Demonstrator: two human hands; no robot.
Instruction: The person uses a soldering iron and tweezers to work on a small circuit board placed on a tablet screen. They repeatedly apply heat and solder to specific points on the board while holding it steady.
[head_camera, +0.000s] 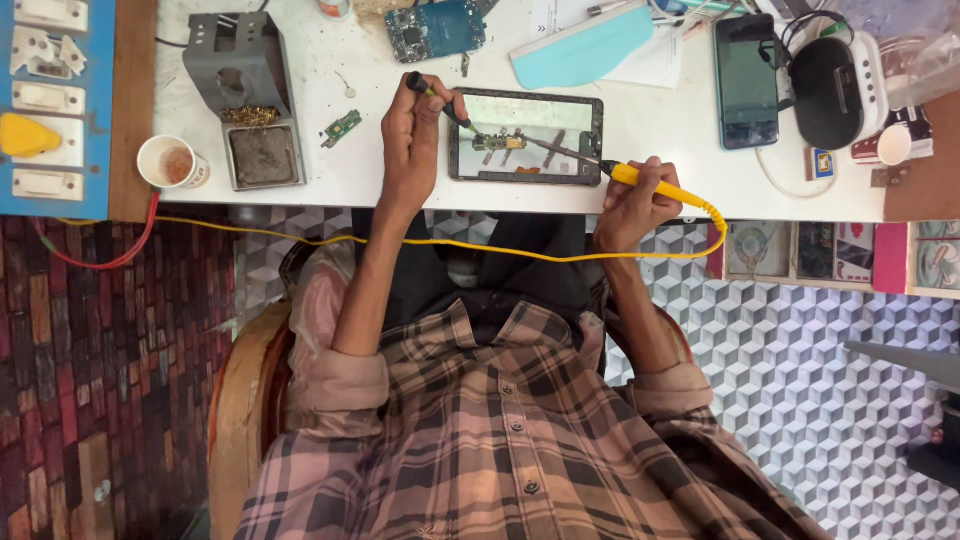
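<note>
Opened tablet (526, 137) on white bench (640, 120), soldering in hand: my right hand (628, 205) fingers pinch yellow soldering iron (655, 185), left hand (412, 135) pinches tweezers (440, 100) over small circuit board (498, 142). Next, I judge, calls for steady tip contact.

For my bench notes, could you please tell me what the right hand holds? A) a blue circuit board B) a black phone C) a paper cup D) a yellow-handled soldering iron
D: the right hand grips the yellow-handled soldering iron, its tip pointing at the small board in the open device.
</note>
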